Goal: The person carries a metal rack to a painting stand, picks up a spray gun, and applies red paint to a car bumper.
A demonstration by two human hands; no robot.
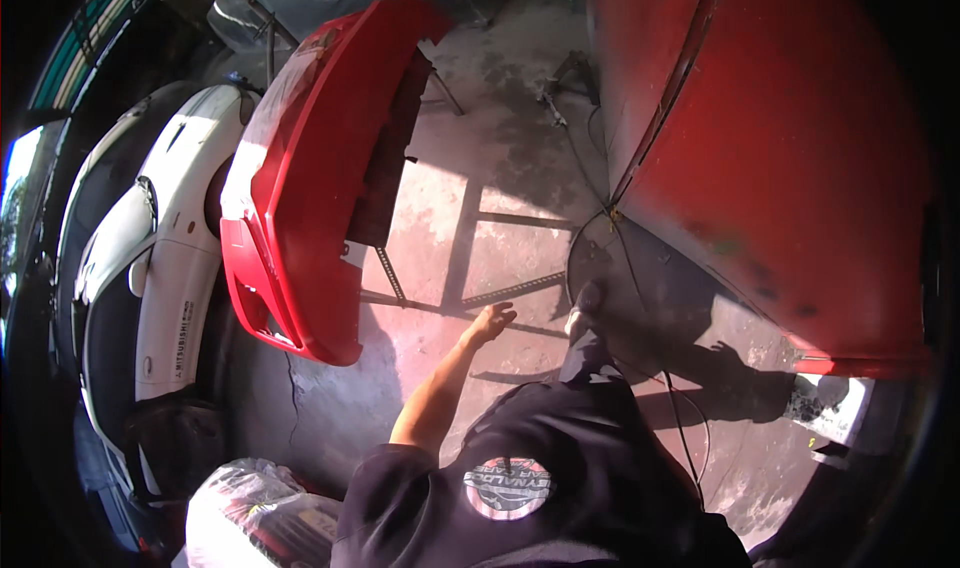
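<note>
In the frame's upper left, a red bumper [318, 183], probably light, flexible, easily scratched and best gripped at both ends, is carried on a metal stand [391, 275], while near centre the left hand [488, 325] is held empty, fingers loosely spread, the right hand being unseen.

The worn, stained floor [425, 203] is crossed by sunlit patches and dark shadows. A thin dark hose [681, 433] trails over it, and a metal stand [391, 274] with perforated bars rests there, bearing a red bumper [310, 208].
</note>
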